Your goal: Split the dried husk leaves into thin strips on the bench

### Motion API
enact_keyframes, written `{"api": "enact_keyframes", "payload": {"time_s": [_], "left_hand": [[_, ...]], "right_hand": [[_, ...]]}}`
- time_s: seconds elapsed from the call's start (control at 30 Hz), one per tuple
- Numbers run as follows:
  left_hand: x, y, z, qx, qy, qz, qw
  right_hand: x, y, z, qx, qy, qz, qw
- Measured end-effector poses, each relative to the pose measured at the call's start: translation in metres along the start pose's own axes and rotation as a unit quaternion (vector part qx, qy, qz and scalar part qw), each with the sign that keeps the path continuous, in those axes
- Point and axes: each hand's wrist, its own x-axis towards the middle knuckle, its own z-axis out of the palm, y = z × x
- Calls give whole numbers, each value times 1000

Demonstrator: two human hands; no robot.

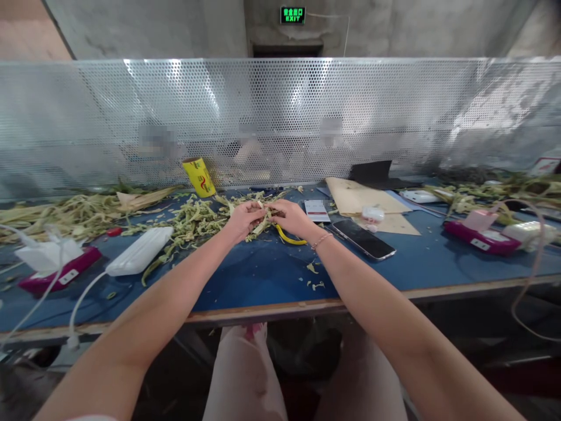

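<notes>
My left hand [242, 221] and my right hand [287, 216] meet over the blue table [263, 275], fingers pinched on a pale green strip of dried plant [263, 223]. The strip runs between the fingertips of both hands; its full shape is partly hidden by them. A heap of curled, dried greenish plant pieces [193, 217] lies just left of my left hand. Under my right wrist rests a curved yellow thing [290, 237], perhaps a handle, partly covered. A dark-screened phone [366, 238] lies right of my right wrist, near a small white printed card [316, 210].
A perforated metal screen [280, 99] stands along the back, with blurred people behind it. A yellow tube-shaped container [199, 177] leans near it. At left are long dried stalks [83, 213], a white power bank [140, 251] and cables. Brown paper [363, 199] and a magenta socket block [480, 240] sit right.
</notes>
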Motion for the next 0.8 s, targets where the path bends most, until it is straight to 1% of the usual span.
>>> {"api": "enact_keyframes", "payload": {"time_s": [0.17, 0.27, 0.33, 0.4, 0.47, 0.5, 0.7, 0.8], "left_hand": [[3, -4, -2, -21, 10, -6, 1000], [6, -5, -6, -51, 16, 7, 999], [9, -5, -9, -79, 26, 23, 996], [11, -4, -12, -111, 45, 35, 992], [13, -3, -14, -136, 66, 40, 988], [13, -3, -14, -144, 72, 43, 986], [11, -4, -14, -131, 78, 45, 987], [12, -3, -17, -123, 113, 62, 984]], "right_hand": [[2, 3, 0, -10, -23, 23, 999], [0, 6, -8, -84, -46, 77, 992], [-3, 6, -16, -172, -79, 143, 971], [-6, 4, -21, -232, -169, 221, 932], [-9, 2, -22, -256, -235, 268, 898], [-9, 1, -20, -260, -248, 279, 891], [-8, 7, -7, -251, -225, 291, 895], [-7, 10, -8, -252, -203, 289, 901]]}}
